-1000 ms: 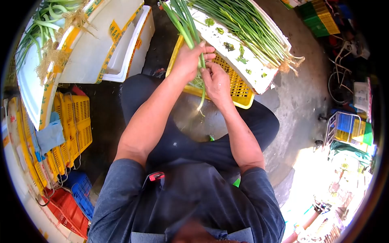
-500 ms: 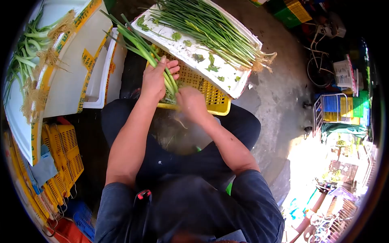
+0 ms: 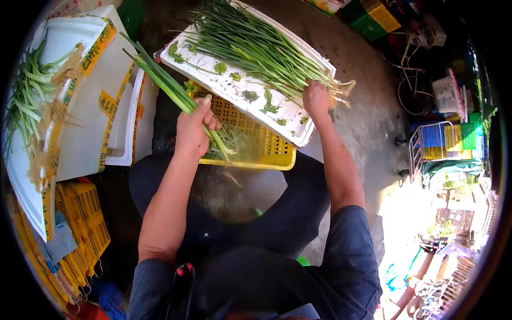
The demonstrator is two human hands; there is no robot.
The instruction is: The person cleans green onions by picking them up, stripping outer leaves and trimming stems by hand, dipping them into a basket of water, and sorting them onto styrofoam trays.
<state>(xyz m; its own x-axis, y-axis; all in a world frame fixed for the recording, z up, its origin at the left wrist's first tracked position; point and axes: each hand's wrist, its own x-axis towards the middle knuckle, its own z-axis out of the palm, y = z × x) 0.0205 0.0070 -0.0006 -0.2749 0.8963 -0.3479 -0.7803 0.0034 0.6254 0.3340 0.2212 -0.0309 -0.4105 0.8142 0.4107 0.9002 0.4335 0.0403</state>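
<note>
My left hand (image 3: 194,128) is wrapped round a few spring onions (image 3: 164,80), their green leaves pointing up and left and their pale ends down toward a yellow plastic basket (image 3: 261,161). Trimmed scraps (image 3: 228,140) lie in that basket under the stalks. On a white foam tray (image 3: 250,97) rests a large pile of spring onions (image 3: 258,48), its roots at the right. My right hand (image 3: 318,99) reaches to the root end of this pile, with fingers closed round stalks there; the fingertips are partly hidden. Loose leaf bits (image 3: 269,101) stick to the tray.
At left, more spring onions with roots (image 3: 37,90) lie on a white foam box (image 3: 88,120). Yellow crates (image 3: 82,210) stand below it. A metal trolley (image 3: 434,141) and a bicycle (image 3: 416,88) are at right, beyond the concrete floor (image 3: 368,112).
My right hand has moved from the lower ends of the held stalks up and right to the pile's root end. My left hand keeps its hold, slightly lower and further left.
</note>
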